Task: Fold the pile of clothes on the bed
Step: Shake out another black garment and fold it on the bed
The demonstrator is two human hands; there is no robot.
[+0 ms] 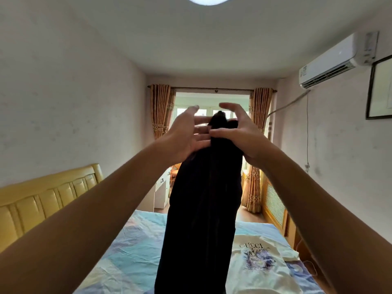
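A long black garment point(201, 209) hangs straight down in front of me, held up high at its top end above the bed point(131, 251). My right hand point(235, 134) pinches its top edge between thumb and fingers. My left hand point(186, 134) is at the same top edge with fingers spread, palm against the cloth; whether it grips is unclear. A cream T-shirt point(258, 268) with a printed logo and blue graphic lies flat on the bed at the lower right, partly hidden by the black garment.
The bed has a light blue patterned sheet and a yellow padded headboard point(42, 200) on the left. A white desk point(160, 192) stands beyond the bed, and curtains point(160, 111) frame a doorway. An air conditioner point(337, 60) hangs on the right wall.
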